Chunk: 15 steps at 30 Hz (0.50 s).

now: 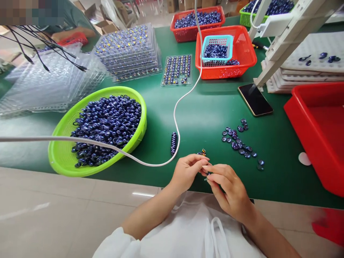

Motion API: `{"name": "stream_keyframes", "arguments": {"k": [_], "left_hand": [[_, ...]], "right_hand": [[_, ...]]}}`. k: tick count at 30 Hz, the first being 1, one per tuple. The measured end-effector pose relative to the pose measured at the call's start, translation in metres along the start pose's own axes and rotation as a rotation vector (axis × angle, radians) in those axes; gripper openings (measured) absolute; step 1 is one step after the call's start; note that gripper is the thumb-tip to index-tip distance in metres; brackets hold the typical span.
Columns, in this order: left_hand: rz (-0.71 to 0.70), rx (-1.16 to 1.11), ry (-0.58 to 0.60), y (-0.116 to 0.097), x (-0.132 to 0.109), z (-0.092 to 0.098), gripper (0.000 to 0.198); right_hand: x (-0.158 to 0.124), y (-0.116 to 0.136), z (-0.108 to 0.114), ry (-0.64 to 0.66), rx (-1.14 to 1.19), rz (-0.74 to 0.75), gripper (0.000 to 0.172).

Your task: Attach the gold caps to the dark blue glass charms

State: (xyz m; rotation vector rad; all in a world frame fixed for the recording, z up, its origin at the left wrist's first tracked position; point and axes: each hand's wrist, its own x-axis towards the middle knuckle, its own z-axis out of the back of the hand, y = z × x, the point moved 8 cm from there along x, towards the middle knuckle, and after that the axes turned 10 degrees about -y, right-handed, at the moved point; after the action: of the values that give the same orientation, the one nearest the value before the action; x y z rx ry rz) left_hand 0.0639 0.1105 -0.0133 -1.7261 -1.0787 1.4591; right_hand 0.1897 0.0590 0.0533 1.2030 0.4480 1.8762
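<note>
My left hand (185, 172) and my right hand (228, 188) meet at the table's near edge, both closed with fingertips pinched. Between them shows a small dark blue glossy part (209, 173), mostly hidden by the fingers. Just beyond my left fingertips lie tiny gold-coloured pieces (203, 152). A short row of dark blue parts (173, 143) stands further left, beside a white cable (176, 122). To the right of my hands, loose round glossy dark caps (238, 145) are scattered on the green table (215, 111).
A green basket (142, 118) heaped with dark blue parts stands left, the cable crossing it. Behind are stacked clear trays (134, 53), one filled tray (176, 70) and a red basket (247, 64). A phone (255, 99), metal post (282, 50) and red bin (311, 136) stand right.
</note>
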Motion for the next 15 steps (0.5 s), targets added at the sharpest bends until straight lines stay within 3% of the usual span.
{"name": "stream_keyframes", "arguments": {"k": [3, 6, 15], "left_hand": [[0.087, -0.131, 0.097, 0.008, 0.002, -0.011, 0.032], [0.09, -0.125, 0.175, 0.008, 0.001, -0.015, 0.036], [-0.078, 0.099, 0.097, 0.002, -0.002, -0.009, 0.026]], "right_hand": [[0.0, -0.005, 0.004, -0.042, -0.083, -0.021, 0.032], [-0.003, -0.014, 0.01, -0.087, -0.056, -0.098, 0.03], [-0.013, -0.048, 0.011, -0.17, 0.293, -0.594, 0.007]]}}
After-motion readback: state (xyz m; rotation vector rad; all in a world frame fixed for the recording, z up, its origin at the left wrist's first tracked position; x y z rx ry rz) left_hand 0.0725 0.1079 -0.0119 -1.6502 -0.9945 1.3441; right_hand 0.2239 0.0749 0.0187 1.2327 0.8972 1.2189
